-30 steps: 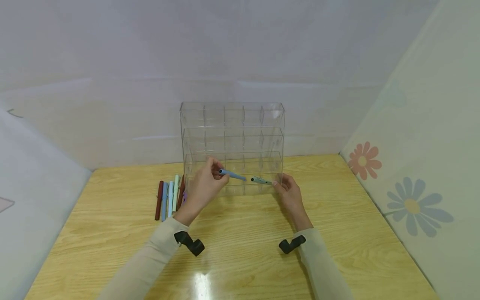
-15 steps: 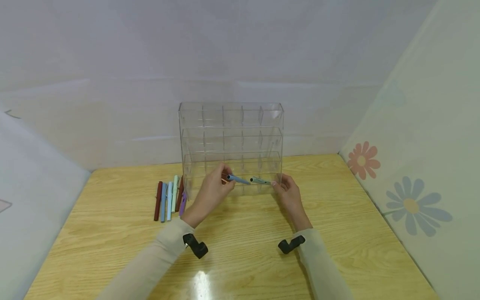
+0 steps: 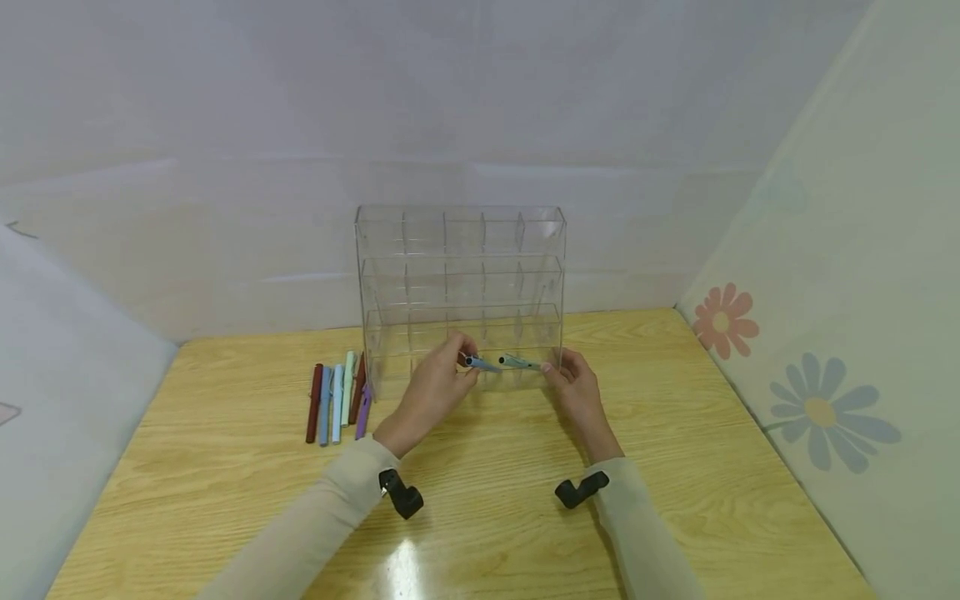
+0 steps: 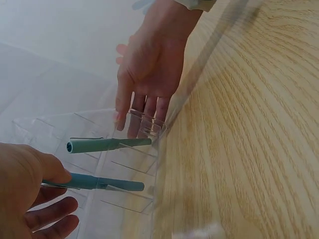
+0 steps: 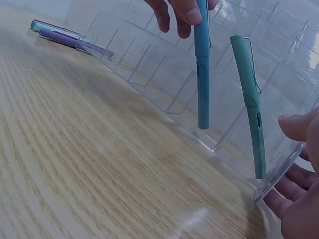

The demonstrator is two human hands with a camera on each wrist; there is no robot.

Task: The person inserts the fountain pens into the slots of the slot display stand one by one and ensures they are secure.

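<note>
left hand (image 3: 433, 389): your fingers pinch the blue pen (image 3: 483, 364) up high, mid-frame, perhaps keeping its bottom free | right hand (image 3: 581, 395): your fairly straight fingers touch the clear rack (image 3: 465, 273), maybe steadying it

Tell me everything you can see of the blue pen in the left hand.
The blue pen is slim, straight and looks like matte plastic, its capped upper part carrying a clip. The left hand pinches it near the top, tilted, lower end pointing down toward the bottom front row of the clear rack. It is left of the green pen, not touching it. Whether its lower end touches the rack is unclear.
</note>
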